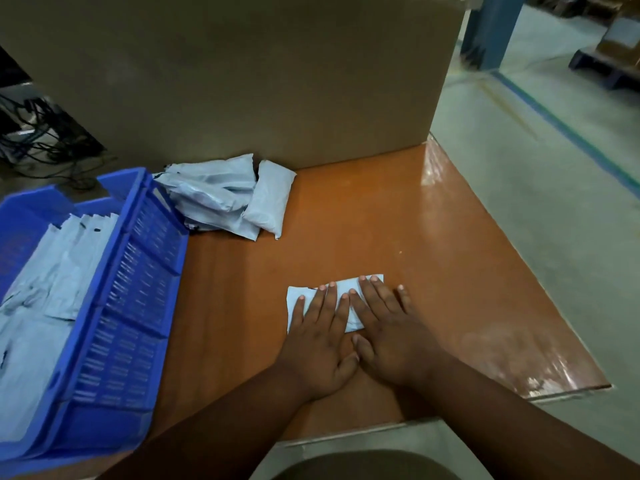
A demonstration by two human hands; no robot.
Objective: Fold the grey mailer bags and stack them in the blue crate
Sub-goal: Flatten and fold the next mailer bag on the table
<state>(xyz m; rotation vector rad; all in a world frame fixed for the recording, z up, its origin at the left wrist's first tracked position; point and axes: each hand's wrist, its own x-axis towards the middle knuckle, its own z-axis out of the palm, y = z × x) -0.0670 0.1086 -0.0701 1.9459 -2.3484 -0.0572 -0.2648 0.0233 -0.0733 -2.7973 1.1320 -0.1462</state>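
Observation:
A small folded grey mailer bag (294, 303) lies flat on the orange table in front of me. My left hand (320, 344) presses on its left half with straight fingers. Beside it, my right hand (388, 337) presses the right half flat, thumbs nearly touching. A loose pile of grey mailer bags (228, 199) sits further back, near the cardboard box. The blue crate (135, 289) stands at the left with several folded grey bags (38, 306) stacked inside it.
A large cardboard box (242, 74) walls off the back of the orange table (433, 254). The table's right edge and front edge drop to a grey floor. Cables lie on the floor at the far left.

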